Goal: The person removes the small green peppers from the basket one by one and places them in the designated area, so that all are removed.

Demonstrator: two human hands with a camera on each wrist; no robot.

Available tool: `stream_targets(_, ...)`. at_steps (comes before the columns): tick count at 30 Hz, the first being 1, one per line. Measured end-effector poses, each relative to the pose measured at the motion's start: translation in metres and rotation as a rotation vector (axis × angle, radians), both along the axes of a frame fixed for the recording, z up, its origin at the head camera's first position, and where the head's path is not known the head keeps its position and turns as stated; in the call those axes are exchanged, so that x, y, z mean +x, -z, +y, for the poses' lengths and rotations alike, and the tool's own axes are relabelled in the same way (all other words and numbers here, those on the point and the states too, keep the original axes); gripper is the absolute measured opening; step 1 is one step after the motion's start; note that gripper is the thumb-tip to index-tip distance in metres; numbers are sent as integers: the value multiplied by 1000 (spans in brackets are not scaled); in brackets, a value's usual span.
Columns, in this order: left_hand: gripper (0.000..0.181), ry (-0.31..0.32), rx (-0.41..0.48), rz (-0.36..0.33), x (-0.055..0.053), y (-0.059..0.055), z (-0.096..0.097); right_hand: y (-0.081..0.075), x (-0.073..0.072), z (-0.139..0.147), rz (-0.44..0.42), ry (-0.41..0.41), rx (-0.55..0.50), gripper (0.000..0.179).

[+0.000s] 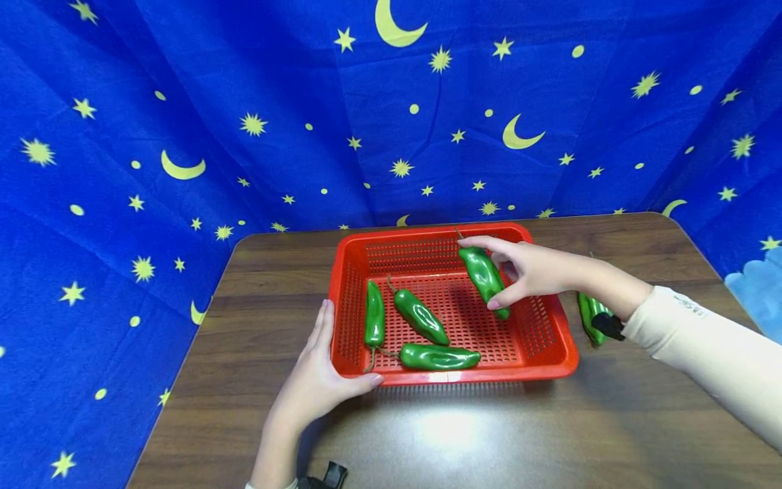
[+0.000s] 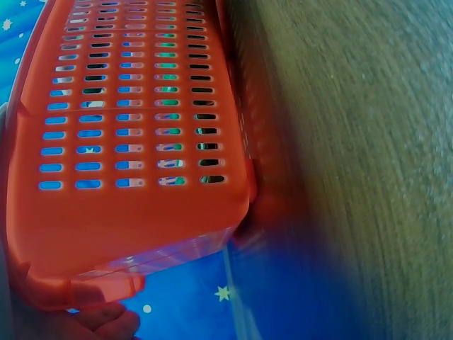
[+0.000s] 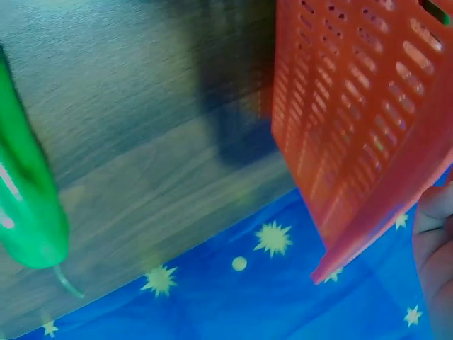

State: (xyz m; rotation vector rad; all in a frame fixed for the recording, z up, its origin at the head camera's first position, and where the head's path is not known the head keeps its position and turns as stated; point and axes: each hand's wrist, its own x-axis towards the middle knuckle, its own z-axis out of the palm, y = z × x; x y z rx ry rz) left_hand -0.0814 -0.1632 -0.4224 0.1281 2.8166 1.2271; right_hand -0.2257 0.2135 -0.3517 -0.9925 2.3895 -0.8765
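Note:
A red plastic basket [image 1: 449,382] with slotted walls stands on the wooden table, three green peppers inside. One pepper [image 1: 375,316] lies along the left wall, another [image 1: 421,317] slants beside it, and a third [image 1: 438,357] lies along the front. My left hand [image 1: 314,373] rests against the basket's near left corner, thumb at the front rim and straight fingers along the left side. My right hand [image 1: 528,268] holds a green pepper [image 1: 481,270] by its two ends, thumb low and fingers near the stem, over the basket's right part.
More green peppers [image 1: 588,318] lie on the table [image 1: 647,380] right of the basket, partly hidden by my right wrist. A pepper [image 3: 32,205] also shows in the right wrist view. A blue cloth [image 1: 293,81] with moons and stars hangs behind the table.

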Motion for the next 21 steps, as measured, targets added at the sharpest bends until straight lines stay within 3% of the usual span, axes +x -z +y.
stream_targets(10, 139, 4, 4, -3, 0, -1, -1, -10, 12, 45, 31, 115, -67, 98)
stream_targets(21, 139, 9, -3, -2, -1, -1, 1, -1, 26, 107, 103, 249, -99, 103)
